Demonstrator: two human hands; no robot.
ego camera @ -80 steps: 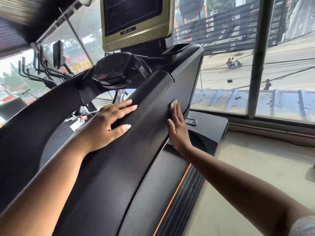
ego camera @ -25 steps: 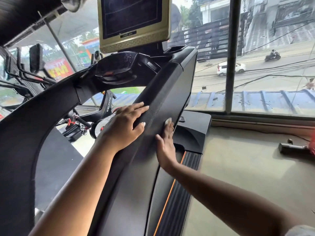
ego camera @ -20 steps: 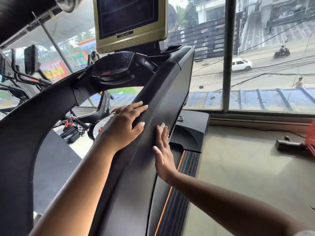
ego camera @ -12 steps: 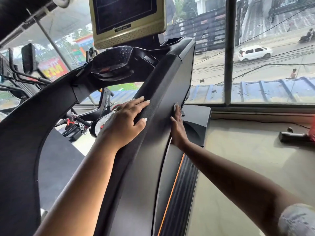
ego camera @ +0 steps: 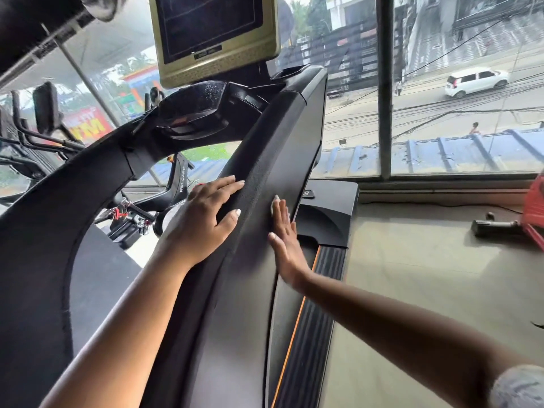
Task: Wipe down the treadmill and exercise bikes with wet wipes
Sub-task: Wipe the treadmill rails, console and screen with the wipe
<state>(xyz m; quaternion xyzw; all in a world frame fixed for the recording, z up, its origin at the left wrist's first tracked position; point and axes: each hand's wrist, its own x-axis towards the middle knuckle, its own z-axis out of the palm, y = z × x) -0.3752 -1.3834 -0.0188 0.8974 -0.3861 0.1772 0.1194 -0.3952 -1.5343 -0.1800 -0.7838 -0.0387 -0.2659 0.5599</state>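
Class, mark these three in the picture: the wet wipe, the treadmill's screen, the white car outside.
wet wipe (ego camera: pixel 274 205): head view, its visible white edge.
screen (ego camera: pixel 210 25): head view, middle of the dark glass.
white car (ego camera: pixel 477 81): head view, its side door.

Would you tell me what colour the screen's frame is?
The frame is gold; the head view shows it.

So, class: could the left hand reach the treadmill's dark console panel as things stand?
Probably yes: the left hand lies flat on the handrail, holding nothing, with open air between it and the console panel.
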